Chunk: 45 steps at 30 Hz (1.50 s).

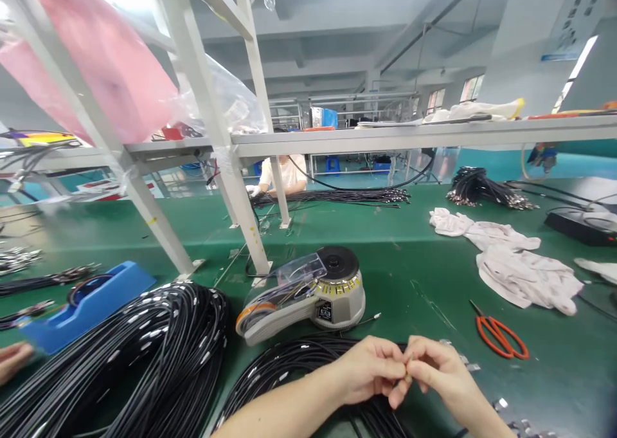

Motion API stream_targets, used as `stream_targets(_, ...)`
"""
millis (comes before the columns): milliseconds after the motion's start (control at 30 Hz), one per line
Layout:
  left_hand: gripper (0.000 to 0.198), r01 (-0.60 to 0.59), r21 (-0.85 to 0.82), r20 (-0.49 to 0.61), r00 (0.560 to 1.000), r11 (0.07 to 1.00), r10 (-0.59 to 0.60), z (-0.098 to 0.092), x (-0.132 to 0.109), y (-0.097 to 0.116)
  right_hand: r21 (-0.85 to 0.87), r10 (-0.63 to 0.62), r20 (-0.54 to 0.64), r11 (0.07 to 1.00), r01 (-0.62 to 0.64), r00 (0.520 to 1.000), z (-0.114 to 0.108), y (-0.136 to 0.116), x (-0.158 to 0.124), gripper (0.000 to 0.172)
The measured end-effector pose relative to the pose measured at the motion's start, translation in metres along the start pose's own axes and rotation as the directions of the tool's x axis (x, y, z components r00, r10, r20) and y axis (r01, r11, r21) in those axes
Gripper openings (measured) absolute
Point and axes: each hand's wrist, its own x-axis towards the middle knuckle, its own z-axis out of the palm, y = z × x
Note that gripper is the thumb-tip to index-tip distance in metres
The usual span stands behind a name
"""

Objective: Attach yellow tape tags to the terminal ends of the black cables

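My left hand [371, 368] and my right hand [438, 368] meet low in the view, fingertips pinched together on a small piece at the end of a thin black cable [407, 368]. What the piece is cannot be made out. Under both wrists lies a bundle of black cables [289, 367] on the green table [414, 283]. A grey tape dispenser [308, 293] stands just behind my hands.
A bigger coil of black cables [144, 354] and a blue holder [87, 303] lie at left, with another person's fingers [12, 359] at the edge. Orange scissors [499, 335] and white cloths [520, 267] lie at right. White frame legs [241, 206] stand behind; a person [284, 174] works beyond.
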Motion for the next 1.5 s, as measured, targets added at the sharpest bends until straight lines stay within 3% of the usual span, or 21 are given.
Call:
stream_targets(100,0.036,-0.082,0.075,-0.036,0.996,0.994,0.085,0.01,-0.003,-0.007,-0.016,0.031,0.08,0.999,-0.03,0.996,-0.008,-0.006,-0.002,0.025)
stream_targets(200,0.036,-0.184,0.354,0.0,0.98,0.917,0.197,0.014,-0.002,-0.028,-0.022,0.076,0.04,0.997,-0.075,0.996,-0.016,-0.018,-0.004,0.028)
stream_targets(233,0.034,-0.216,0.501,0.062,0.975,0.838,0.214,0.014,-0.002,-0.036,-0.026,0.09,0.006,0.996,-0.09,0.996,-0.019,-0.023,-0.004,0.028)
stream_targets(300,0.029,-0.295,0.764,0.228,0.955,0.573,0.189,0.014,-0.001,-0.052,-0.075,0.108,-0.062,0.991,-0.112,0.992,-0.022,-0.034,-0.003,0.028)
stream_targets(400,0.018,-0.37,0.914,0.359,0.928,0.164,0.094,0.017,-0.006,-0.059,-0.255,0.104,-0.14,0.957,-0.138,0.985,-0.028,-0.047,0.001,0.025)
stream_targets(433,0.015,-0.36,0.929,0.354,0.932,0.09,0.077,0.019,-0.009,-0.056,-0.336,0.105,-0.155,0.929,-0.152,0.982,-0.031,-0.049,0.002,0.024)
stream_targets(500,0.016,-0.309,0.951,0.307,0.95,0.032,0.053,0.023,-0.015,-0.045,-0.545,0.123,-0.162,0.816,-0.193,0.979,-0.038,-0.046,0.003,0.022)
stream_targets(633,0.017,-0.238,0.971,0.237,0.968,-0.003,0.084,0.026,-0.022,-0.031,-0.88,0.159,-0.163,0.422,-0.217,0.974,-0.054,-0.022,-0.005,0.016)
stream_targets(700,0.025,-0.216,0.976,0.212,0.969,0.019,0.125,0.024,-0.021,-0.032,-0.909,0.15,-0.19,0.346,-0.231,0.97,-0.061,-0.009,-0.014,0.023)
stream_targets(867,0.038,-0.206,0.971,0.19,0.973,0.12,0.133,0.019,-0.016,-0.04,-0.916,0.134,-0.259,0.28,-0.287,0.956,-0.081,0.004,-0.035,0.041)
stream_targets(1067,0.041,-0.232,0.952,0.197,0.964,0.199,0.178,0.019,-0.015,-0.041,-0.9,0.169,-0.233,0.336,-0.278,0.958,-0.095,-0.003,-0.049,0.027)
stream_targets(1200,0.045,-0.238,0.951,0.195,0.957,0.196,0.215,0.021,-0.016,-0.042,-0.887,0.179,-0.156,0.408,-0.218,0.971,-0.099,-0.003,-0.056,0.032)
stream_targets(1300,0.043,-0.235,0.955,0.192,0.956,0.182,0.224,0.021,-0.016,-0.042,-0.912,0.135,-0.15,0.363,-0.189,0.979,-0.102,0.0,-0.058,0.038)
stream_targets(1433,0.04,-0.244,0.957,0.206,0.952,0.155,0.225,0.023,-0.018,-0.043,-0.921,0.139,-0.206,0.308,-0.24,0.969,-0.103,0.006,-0.056,0.019)
stream_targets(1500,0.039,-0.252,0.958,0.217,0.949,0.136,0.229,0.023,-0.018,-0.044,-0.918,0.149,-0.205,0.314,-0.243,0.967,-0.101,0.008,-0.056,0.018)
